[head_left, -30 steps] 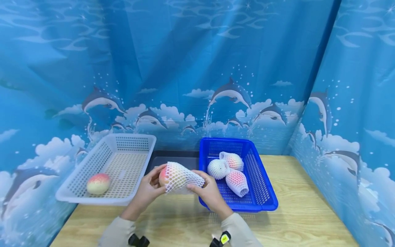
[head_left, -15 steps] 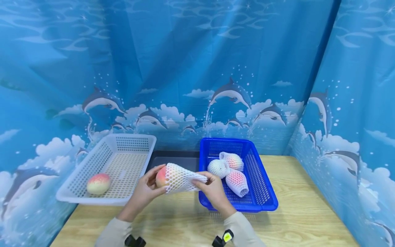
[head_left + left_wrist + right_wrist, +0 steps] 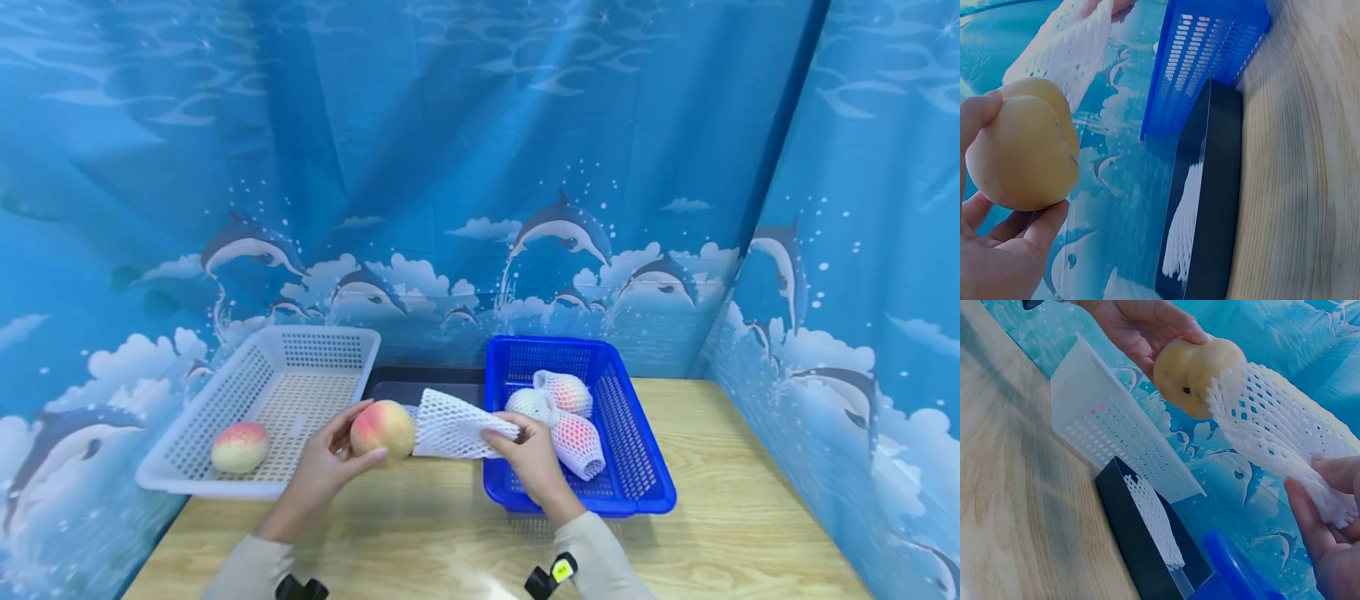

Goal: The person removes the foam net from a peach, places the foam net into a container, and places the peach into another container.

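My left hand (image 3: 330,454) grips a bare peach (image 3: 384,433), pink on one side and yellow on the other, with fingers behind and thumb in front. Just to the right, my right hand (image 3: 531,457) pinches the narrow end of a white foam fruit net (image 3: 456,427), its wide end facing the peach. In the right wrist view, the net's open edge overlaps the peach (image 3: 1188,378). Both things are held up over the table, in front of a dark tray (image 3: 386,387). Another foam net (image 3: 1184,225) lies in that tray, seen in the left wrist view.
At left stands a white perforated basket (image 3: 315,400) with one bare peach (image 3: 240,447) in it. A blue basket (image 3: 637,442) at right holds several net-wrapped peaches (image 3: 576,442). The wooden table (image 3: 720,500) backs onto a blue dolphin-print curtain (image 3: 450,167).
The peach has come out of the foam net and moved left with my left hand. My right hand has moved slightly right, still pinching the net, which now hangs flatter.
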`<state>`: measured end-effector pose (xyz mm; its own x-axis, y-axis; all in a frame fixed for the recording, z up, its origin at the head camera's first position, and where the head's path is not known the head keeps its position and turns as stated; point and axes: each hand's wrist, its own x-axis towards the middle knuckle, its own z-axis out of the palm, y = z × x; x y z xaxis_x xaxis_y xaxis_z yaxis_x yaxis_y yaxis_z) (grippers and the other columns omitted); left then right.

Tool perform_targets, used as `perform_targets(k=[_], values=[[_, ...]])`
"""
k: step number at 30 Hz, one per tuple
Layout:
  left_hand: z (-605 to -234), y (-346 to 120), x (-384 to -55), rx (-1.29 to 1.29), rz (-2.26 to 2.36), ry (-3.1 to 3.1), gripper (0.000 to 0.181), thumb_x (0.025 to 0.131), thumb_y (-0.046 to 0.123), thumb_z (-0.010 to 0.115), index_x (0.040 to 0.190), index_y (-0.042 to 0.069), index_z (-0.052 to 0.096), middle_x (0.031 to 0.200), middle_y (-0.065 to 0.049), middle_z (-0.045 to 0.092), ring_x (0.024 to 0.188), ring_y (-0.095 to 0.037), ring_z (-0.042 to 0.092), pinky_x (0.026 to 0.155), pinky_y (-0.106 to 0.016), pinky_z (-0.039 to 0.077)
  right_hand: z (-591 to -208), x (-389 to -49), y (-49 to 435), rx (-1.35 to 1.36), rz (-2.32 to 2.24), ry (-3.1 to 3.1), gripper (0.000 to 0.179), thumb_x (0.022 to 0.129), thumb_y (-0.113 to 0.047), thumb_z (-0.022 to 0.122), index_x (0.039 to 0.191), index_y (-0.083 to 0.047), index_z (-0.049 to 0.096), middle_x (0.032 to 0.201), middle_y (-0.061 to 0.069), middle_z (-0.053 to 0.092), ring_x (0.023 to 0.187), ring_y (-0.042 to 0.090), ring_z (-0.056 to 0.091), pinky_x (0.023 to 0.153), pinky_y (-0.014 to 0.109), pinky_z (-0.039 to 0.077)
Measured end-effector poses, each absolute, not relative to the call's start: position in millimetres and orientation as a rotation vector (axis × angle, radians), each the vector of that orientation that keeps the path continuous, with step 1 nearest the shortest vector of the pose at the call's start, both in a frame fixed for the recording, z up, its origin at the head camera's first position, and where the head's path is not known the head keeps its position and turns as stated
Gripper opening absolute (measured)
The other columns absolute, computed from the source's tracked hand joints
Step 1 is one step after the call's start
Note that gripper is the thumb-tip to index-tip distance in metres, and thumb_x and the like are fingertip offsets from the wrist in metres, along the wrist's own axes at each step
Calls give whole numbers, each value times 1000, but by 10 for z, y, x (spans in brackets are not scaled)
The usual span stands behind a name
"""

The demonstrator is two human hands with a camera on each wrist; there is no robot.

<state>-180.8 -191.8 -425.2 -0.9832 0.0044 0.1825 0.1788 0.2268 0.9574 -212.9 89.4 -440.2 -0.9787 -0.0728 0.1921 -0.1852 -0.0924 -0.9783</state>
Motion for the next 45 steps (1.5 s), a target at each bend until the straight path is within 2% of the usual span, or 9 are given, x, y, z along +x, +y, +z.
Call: perform_targets(k=[7,14,21,23,31,35,38,42,45], values=[[-4218,-2116,-1786,-158,-1762,-2371,77,77,16,81,143,4,42,139,-19,49,114,-9,54,88,-14,49,-4368,-2165,911,215,2200,-2041,29,81,-1,72,106,12,64,90,6,72,76,7,66,70,21,57],[-4204,-2311,-1785,-105,-1717,-2428,79,81,26,78,146,6,37,144,-19,44,127,-32,45,88,-8,44,-4351,-2222,883,100,2241,-2017,33,81,-2,72,111,10,64,86,0,69,74,5,64,67,18,55],[-4175,-2491,-1762,0,-1686,-2449,83,83,29,76,149,7,31,150,-18,36,133,-33,41,94,-11,41,-4327,-2306,825,109,2301,-1977,33,83,-1,70,113,11,62,88,1,69,77,7,65,71,21,57],[-4164,-2534,-1760,39,-1662,-2462,85,83,32,76,149,8,30,152,-18,34,134,-34,39,99,-18,42,-4322,-2338,807,110,2300,-1986,33,83,-1,70,112,11,62,89,2,69,77,7,65,71,21,57],[-4180,-2710,-1748,135,-1597,-2469,85,83,36,75,150,9,30,151,-19,34,133,-38,39,85,-3,42,-4308,-2424,739,141,2267,-1999,27,82,0,70,106,10,64,86,0,70,75,6,64,69,19,55],[-4225,-2810,-1792,255,-1567,-2468,87,82,42,74,150,12,30,151,-17,35,134,-35,39,92,-9,43,-4281,-2453,709,144,2284,-1997,28,83,0,70,107,11,63,87,1,70,75,7,65,69,20,55],[-4266,-2883,-1826,355,-1588,-2450,90,82,43,74,151,12,26,152,-17,33,136,-35,37,105,-26,42,-4252,-2477,681,135,2294,-2003,30,84,-1,69,110,11,62,88,2,70,75,7,64,69,19,55],[-4292,-2967,-1849,442,-1627,-2446,94,83,44,72,153,11,19,155,-19,27,138,-37,32,111,-48,34,-4221,-2517,643,127,2298,-2014,31,85,-4,70,112,10,62,89,2,69,75,6,64,68,19,55],[-4318,-3011,-1863,474,-1633,-2432,95,83,43,73,153,10,18,155,-20,26,139,-38,30,112,-51,32,-4201,-2548,614,121,2305,-2008,31,85,-4,70,112,10,62,87,1,69,73,7,64,66,19,56]])
